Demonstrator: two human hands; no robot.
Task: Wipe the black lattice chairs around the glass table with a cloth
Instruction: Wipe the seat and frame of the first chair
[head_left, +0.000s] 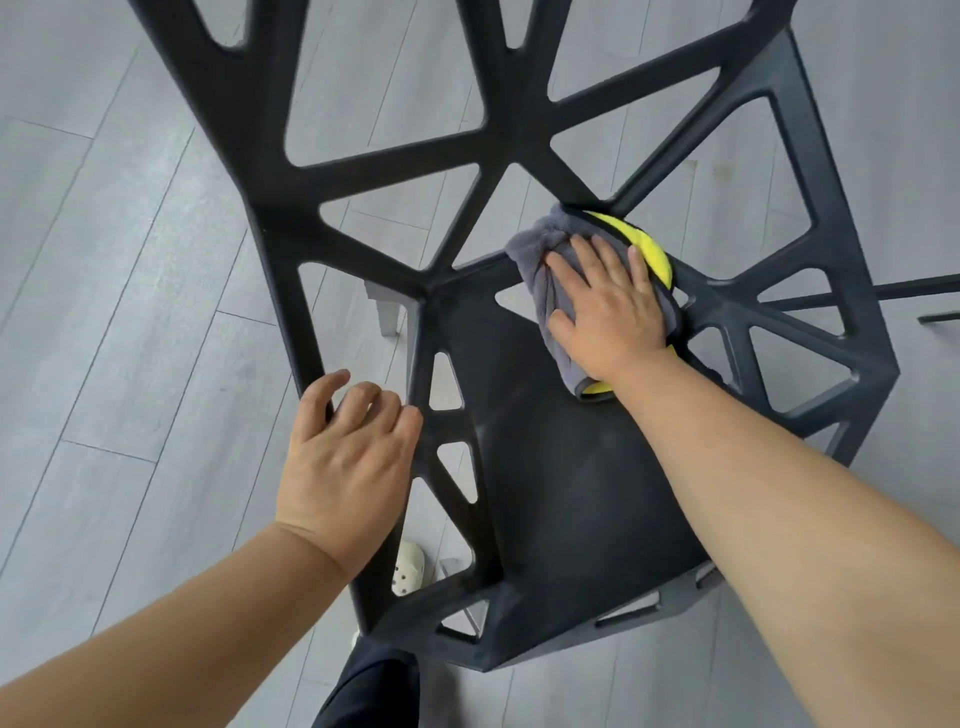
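Centre-right of frame: right hand (608, 306) flat, fingers spread, pressing grey/yellow cloth (540, 249) onto rear seat corner of black lattice chair (571, 493) for full wiping contact; lower left: left hand (343, 467), fingers curled over side rail (291, 306), prob. steadying frame.

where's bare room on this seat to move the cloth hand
Bare: the solid seat, from the cloth to the front edge, between the right forearm and the left lattice. Crowded: the far corner, where the right hand presses the cloth, and the left rail the left hand grips.
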